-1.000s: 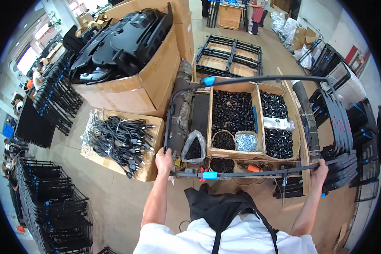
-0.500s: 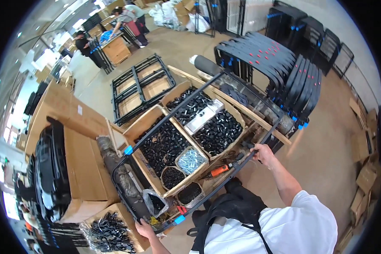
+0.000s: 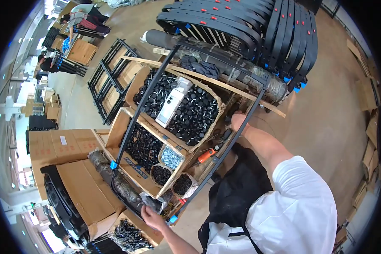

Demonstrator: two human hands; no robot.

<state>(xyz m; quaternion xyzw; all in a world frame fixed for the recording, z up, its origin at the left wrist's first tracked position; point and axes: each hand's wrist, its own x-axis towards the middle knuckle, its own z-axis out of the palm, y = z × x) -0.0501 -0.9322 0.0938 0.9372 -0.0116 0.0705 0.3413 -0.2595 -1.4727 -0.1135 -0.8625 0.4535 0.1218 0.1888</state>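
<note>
A black metal tube frame (image 3: 135, 116) with blue corner pieces lies aslant over a workbench of parts boxes. My left hand (image 3: 153, 218) is closed round its near-left end, by a small plastic bag. My right hand (image 3: 238, 120) is at the frame's right-hand bar with its fingers curled beside a dark object; what they grip is hidden. An orange-and-black power tool (image 3: 206, 155) lies on the bench below that bar. Under the frame are cardboard boxes of black knobs with screws (image 3: 199, 114) and black plastic parts (image 3: 143, 144). A white oblong device (image 3: 172, 101) rests on the knobs.
Smaller containers hold silver screws (image 3: 171, 157) and black screws (image 3: 161, 174). A wooden strip (image 3: 178, 69) and wrapped roll (image 3: 249, 72) cross the far side. Stacked black frames (image 3: 224, 21) stand behind. Large cartons (image 3: 84, 182) are at left; people work far left.
My view has turned and come closer to the bench. My right hand has shifted from the frame's near-right bar to further inward beside a dark object. My left hand stays on the frame.
</note>
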